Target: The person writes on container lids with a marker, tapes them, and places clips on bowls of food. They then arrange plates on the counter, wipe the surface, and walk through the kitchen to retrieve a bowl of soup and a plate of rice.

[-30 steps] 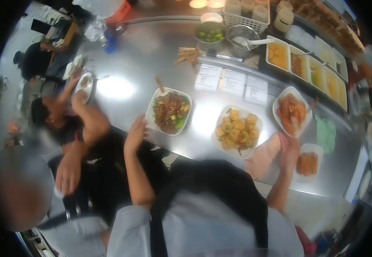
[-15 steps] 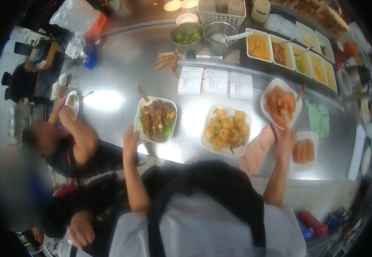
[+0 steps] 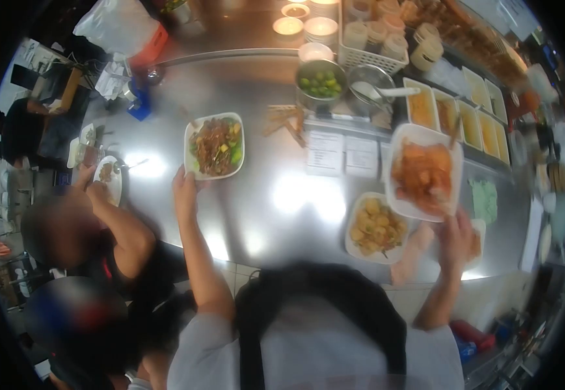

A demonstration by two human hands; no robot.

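Note:
My left hand [image 3: 185, 192] grips the near left corner of a white square dish [image 3: 215, 177] of browned meat [image 3: 212, 144] with green vegetables, held over the steel counter. In my right hand [image 3: 455, 244] is another white dish [image 3: 419, 211], heaped with orange-red food [image 3: 423, 170] whose kind I cannot make out. This dish is lifted, its near edge pinched by my fingers, and a wooden clothespin [image 3: 455, 130] sits at its right rim. Between my hands a dish of golden fried cubes [image 3: 378, 225] stands on the counter, partly overlapped by the raised dish and beside a pinkish cloth [image 3: 412, 255].
Printed order slips [image 3: 325, 153] and several clothespins [image 3: 285, 122] lie behind. A pot of green vegetables [image 3: 321, 83], a steel bowl with a white ladle [image 3: 386, 92] and topping tubs [image 3: 470, 127] line the back. A green cloth [image 3: 484, 200] lies right. Co-workers stand left; one [image 3: 123, 240] handles a plate [image 3: 108, 179].
Both dishes have moved: the left one leftward and away from me, the right one up toward the camera. My view has shifted, and the right dish now hides part of the slips and tubs.

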